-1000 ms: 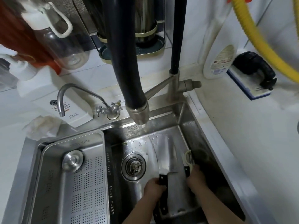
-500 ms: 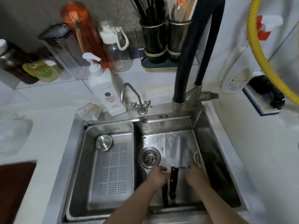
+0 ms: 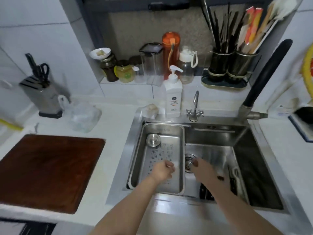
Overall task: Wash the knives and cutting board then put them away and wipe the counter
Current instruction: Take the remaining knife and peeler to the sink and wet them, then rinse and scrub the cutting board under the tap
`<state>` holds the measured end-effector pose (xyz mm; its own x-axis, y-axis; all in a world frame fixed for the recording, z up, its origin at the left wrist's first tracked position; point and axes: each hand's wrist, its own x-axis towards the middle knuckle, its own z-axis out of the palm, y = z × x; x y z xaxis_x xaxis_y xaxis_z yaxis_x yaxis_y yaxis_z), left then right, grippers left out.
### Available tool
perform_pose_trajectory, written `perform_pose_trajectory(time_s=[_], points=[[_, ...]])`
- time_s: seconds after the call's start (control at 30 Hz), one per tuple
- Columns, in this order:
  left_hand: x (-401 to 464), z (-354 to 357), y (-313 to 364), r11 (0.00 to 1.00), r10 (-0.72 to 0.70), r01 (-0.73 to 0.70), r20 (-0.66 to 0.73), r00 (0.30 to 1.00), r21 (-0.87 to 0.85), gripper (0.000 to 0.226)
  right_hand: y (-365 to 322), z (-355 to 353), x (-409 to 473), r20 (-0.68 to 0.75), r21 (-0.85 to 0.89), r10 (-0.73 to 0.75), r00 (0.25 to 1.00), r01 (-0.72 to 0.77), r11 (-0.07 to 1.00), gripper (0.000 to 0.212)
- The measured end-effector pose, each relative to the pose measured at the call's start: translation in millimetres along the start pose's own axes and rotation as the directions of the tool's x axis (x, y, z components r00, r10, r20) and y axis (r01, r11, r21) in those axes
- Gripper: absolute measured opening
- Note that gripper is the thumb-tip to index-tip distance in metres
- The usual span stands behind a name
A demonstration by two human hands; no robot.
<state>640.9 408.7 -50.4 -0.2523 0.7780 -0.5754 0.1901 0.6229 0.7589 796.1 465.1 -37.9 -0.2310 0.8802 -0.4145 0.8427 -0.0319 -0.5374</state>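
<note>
Black-handled knives [image 3: 205, 192] lie just under the right hand [image 3: 205, 170].

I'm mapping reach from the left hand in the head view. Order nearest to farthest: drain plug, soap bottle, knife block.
From the left hand:
1. Drain plug, in the strainer tray's far left corner.
2. Soap bottle, behind the sink.
3. Knife block, far left on the counter.

Left of the left hand [image 3: 163, 171] lies a dark reddish-brown cutting board [image 3: 49, 172] on a white counter [image 3: 110, 133]. Under that hand, the steel-grey drain tray [image 3: 162, 138] shows blocks of small punched holes. By the right hand [image 3: 205, 170], black knife handles [image 3: 205, 192] lie in the silver sink [image 3: 254, 150]. Beyond both hands stand a white pump bottle [image 3: 173, 97] and an orange bottle [image 3: 171, 53].
</note>
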Motion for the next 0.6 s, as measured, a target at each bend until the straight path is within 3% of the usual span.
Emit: perform_pose_trajectory(time_s=[0.1,0.17,0.27,0.37,0.47,0.6], points=[[-34,-47,-22,0.999,0.028,-0.028,-0.016,0.999,-0.023,0.020,-43,26,-25,-0.018,0.015,-0.072,0.997,0.072,0.997,0.026],[-58,-84,-42,0.999,0.051,-0.050,-0.058,0.997,0.010,0.007,-72,49,-44,-0.009,0.001,-0.101,0.995,0.101,0.995,0.008],[-87,-143,-78,0.995,0.084,-0.077,-0.123,0.989,0.059,0.011,-117,91,-65,0.015,0.006,-0.139,0.990,0.139,0.990,0.024],[-118,-200,-114,0.996,0.077,-0.068,-0.201,0.977,0.049,0.019,-161,132,-86,0.048,-0.034,-0.206,0.977,0.208,0.978,0.009],[-147,-248,-147,0.999,0.043,-0.047,-0.307,0.951,-0.006,0.013,-197,171,-102,0.087,-0.040,-0.255,0.963,0.260,0.965,0.009],[-174,-298,-183,0.991,-0.048,-0.005,-0.391,0.919,-0.134,0.010,-240,205,-123,0.139,-0.088,-0.303,0.943,0.316,0.945,0.033]])
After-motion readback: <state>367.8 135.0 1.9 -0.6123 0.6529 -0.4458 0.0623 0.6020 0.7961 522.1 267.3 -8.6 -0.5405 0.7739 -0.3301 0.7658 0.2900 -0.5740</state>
